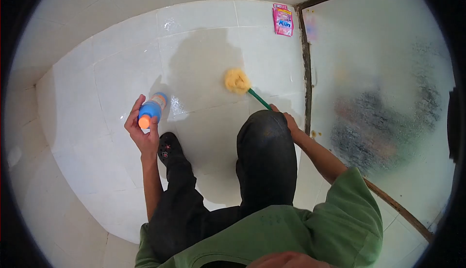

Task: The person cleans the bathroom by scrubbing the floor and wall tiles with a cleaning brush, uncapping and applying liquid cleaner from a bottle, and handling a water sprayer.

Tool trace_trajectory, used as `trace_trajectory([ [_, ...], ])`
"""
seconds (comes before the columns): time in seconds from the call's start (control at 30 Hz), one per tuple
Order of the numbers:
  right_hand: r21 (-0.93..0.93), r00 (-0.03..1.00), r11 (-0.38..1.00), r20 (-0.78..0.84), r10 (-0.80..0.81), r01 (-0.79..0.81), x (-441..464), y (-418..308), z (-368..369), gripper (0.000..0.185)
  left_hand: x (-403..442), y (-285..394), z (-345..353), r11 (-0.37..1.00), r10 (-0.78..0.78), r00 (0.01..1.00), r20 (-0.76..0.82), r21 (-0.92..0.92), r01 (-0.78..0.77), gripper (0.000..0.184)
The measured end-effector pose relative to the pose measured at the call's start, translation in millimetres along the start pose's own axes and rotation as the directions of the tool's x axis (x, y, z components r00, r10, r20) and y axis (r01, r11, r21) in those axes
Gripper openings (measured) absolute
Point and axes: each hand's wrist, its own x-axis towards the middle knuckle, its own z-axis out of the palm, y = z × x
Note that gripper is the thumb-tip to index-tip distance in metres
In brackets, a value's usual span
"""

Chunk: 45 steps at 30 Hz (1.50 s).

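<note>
The left hand (142,134) holds a small blue plastic bottle with a pale label (154,109) and a round orange cap (144,122). The fingers are bent along one side of the bottle and the thumb lies on the other side, so the hand is closed only as far as the bottle's width allows. The cap is on, and it points up towards the wearer. The wall of the bottle does not let the content be seen, so how full it is I cannot tell. Whether its base touches the floor is also not clear.

The second container is a flat pink packet with the printed word "Klin" (283,20). It lies on the pale tiled floor (126,59), near the corner and just beside the brown frame (306,66) of a frosted panel (349,64). Its content is hidden.

The right hand (290,121) is bent around the green handle of a brush with a fluffy yellow round head (237,81); the dark-trousered knee (267,132) covers part of this grip. The head is over the floor, between the bottle and the panel. Shiny wet-looking spots (177,105) show near the bottle.
</note>
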Motion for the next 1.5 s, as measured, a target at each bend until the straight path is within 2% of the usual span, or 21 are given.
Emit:
trace_trajectory([
  [0.07,-0.346,0.987,0.929,0.041,0.156,-0.133,43.3,38.9,1.1,0.048,-3.2,-6.8,-1.8,0.999,-0.012,0.999,-0.052,-0.048,0.01,0.053],
  [0.17,-0.057,0.872,0.998,-0.488,-0.034,0.007,183.9,53.3,-40.0,0.038,-3.4,-3.7,-7.2,1.0,-0.015,1.0,-0.011,-0.01,0.015,0.046],
  [0.23,0.013,0.935,0.997,-0.347,0.073,-0.073,218.7,-13.4,-60.0,0.034,-5.6,2.3,-10.8,0.994,-0.087,0.996,-0.018,0.059,0.088,0.041],
  [0.27,-0.205,0.986,0.979,-0.16,-0.049,0.015,230.1,-8.7,-18.5,0.035,-1.2,4.4,-12.6,0.989,-0.114,0.993,-0.021,0.089,0.116,0.04],
  [0.33,-0.302,0.963,0.914,0.099,-0.252,0.27,157.2,-71.1,-7.5,0.046,6.7,16.5,-13.2,0.981,-0.139,0.99,-0.03,0.129,0.142,0.037],
  [0.4,-0.237,0.946,0.924,0.193,-0.259,0.301,126.2,-74.9,-17.1,0.045,-0.6,21.1,-19.0,0.987,-0.128,0.991,-0.026,0.092,0.13,0.034],
  [0.47,-0.367,0.986,0.919,-0.015,-0.163,0.146,165.8,-23.3,-23.4,0.041,0.1,4.0,-17.7,1.0,-0.007,0.998,-0.07,-0.016,0.006,0.031],
  [0.53,-0.09,0.95,0.984,-0.287,0.12,-0.151,233.4,34.0,-46.4,0.039,-4.3,2.5,-20.5,0.999,-0.008,0.998,-0.061,0.031,0.01,0.028],
  [0.63,-0.196,0.972,0.978,-0.234,0.022,-0.069,233.2,18.1,-27.5,0.04,-3.7,-5.2,-13.5,0.998,0.005,0.991,-0.137,-0.06,-0.013,0.036],
  [0.67,-0.428,0.974,0.892,-0.096,-0.205,0.145,203.6,10.2,-1.1,0.041,-0.1,-2.6,-6.6,0.999,0.022,0.988,-0.156,-0.041,-0.029,0.038],
  [0.73,-0.291,0.916,0.875,0.228,-0.329,0.387,126.6,-57.7,-20.4,0.046,6.2,5.6,4.8,0.999,0.047,0.982,-0.182,-0.003,-0.048,0.042],
  [0.8,-0.322,0.94,0.885,0.177,-0.291,0.335,137.9,-35.0,-27.3,0.046,6.2,2.0,0.8,1.0,-0.005,0.988,-0.156,-0.004,0.005,0.042],
  [0.87,-0.379,0.994,0.925,-0.092,-0.051,0.012,195.9,-0.6,-39.7,0.043,2.2,-5.5,-8.1,0.999,-0.051,0.986,-0.159,-0.003,0.051,0.041],
  [0.93,-0.028,0.929,0.987,-0.341,0.142,-0.161,234.6,-30.8,-92.9,0.043,-2.6,-11.9,-12.3,0.995,-0.096,0.98,-0.174,-0.032,0.091,0.04],
  [1.0,-0.034,0.971,0.999,-0.238,0.021,-0.03,269.3,-41.9,-57.8,0.041,0.4,-9.7,-10.2,0.996,-0.085,0.983,-0.162,0.026,0.091,0.042],
  [1.07,-0.393,0.966,0.891,-0.023,-0.257,0.228,233.5,-118.9,-49.4,0.039,3.9,-5.2,-6.8,0.991,-0.041,0.99,-0.136,0.122,0.057,0.046],
  [1.17,-0.38,0.949,0.882,-0.037,-0.314,0.277,233.2,-141.1,-59.4,0.038,7.2,-3.2,9.0,1.0,-0.023,0.976,-0.215,0.006,0.025,0.043],
  [1.27,-0.142,0.99,0.99,-0.139,-0.025,0.005,290.3,-130.8,-102.3,0.038,2.0,-8.3,-7.8,0.994,-0.079,0.979,-0.189,0.058,0.092,0.041],
  [1.33,-0.237,0.979,0.963,-0.129,-0.16,0.126,287.1,-159.4,-66.7,0.04,9.2,-4.0,-10.2,0.985,-0.102,0.987,-0.123,0.129,0.118,0.038],
  [1.43,-0.427,0.913,0.807,0.17,-0.37,0.407,237.4,-254.8,-56.6,0.043,5.2,-4.8,-22.4,0.969,-0.067,0.989,-0.131,0.227,0.095,0.036],
  [1.5,-0.36,0.939,0.872,0.033,-0.343,0.331,273.3,-264.4,-55.3,0.044,-5.6,2.7,-41.3,0.96,-0.057,0.982,-0.183,0.261,0.104,0.036],
])
